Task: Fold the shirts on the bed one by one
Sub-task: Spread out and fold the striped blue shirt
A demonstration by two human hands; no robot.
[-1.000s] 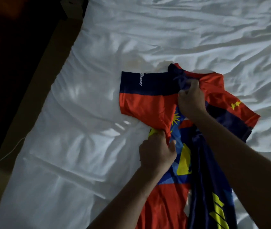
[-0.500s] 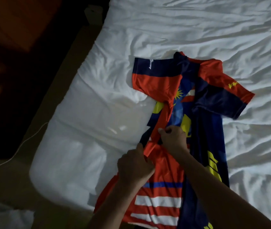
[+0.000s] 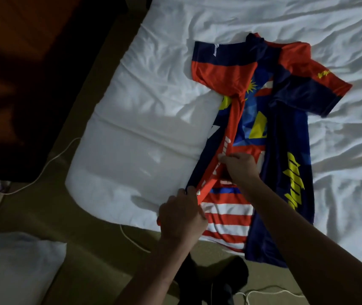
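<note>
We find the shirt point(image 3: 285, 128) at the bed's point(image 3: 142, 139) near left corner, hem over the bed's edge. The left hand point(image 3: 182, 216) and right hand point(image 3: 239, 168) each pinch its folded red flap. Off the bed's left side lie a pillow point(image 3: 14, 267) and cable point(image 3: 50, 159); rumpled sheet point(image 3: 307, 16) spreads beyond.

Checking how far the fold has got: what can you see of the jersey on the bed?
The jersey is a short-sleeved sports shirt of thin, smooth-looking fabric in red, navy and blue, with yellow graphics and red-and-white stripes near the hem. It lies on the white bed, collar away from the person, hem at the mattress edge, sleeves spread. The navy side beside the right arm looks folded inward. The left hand and right hand pinch the opposite edge, raising it.
</note>
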